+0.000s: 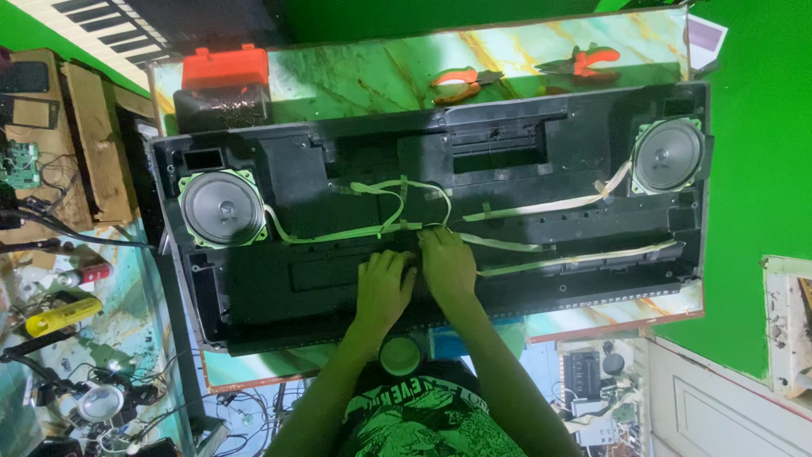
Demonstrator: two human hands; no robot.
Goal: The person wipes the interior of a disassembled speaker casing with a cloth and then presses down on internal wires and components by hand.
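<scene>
left hand (382,286) flat, fingers spread, pressing black keyboard shell (338,279) to steady it | right hand (447,264) beside it, fingertips on pale ribbon cables (397,224) just ahead, pinch unclear | shell upside-down on counter (372,80), speakers (224,209) exposed far left/right | pliers (461,82) beyond

— What lies under our fingers (423,254)?
— A long black keyboard shell (338,152), opened flat, a round speaker (222,209) at each end.
— And beside our fingertips?
— Pale flat cables (397,190), looping just beyond them.
</scene>
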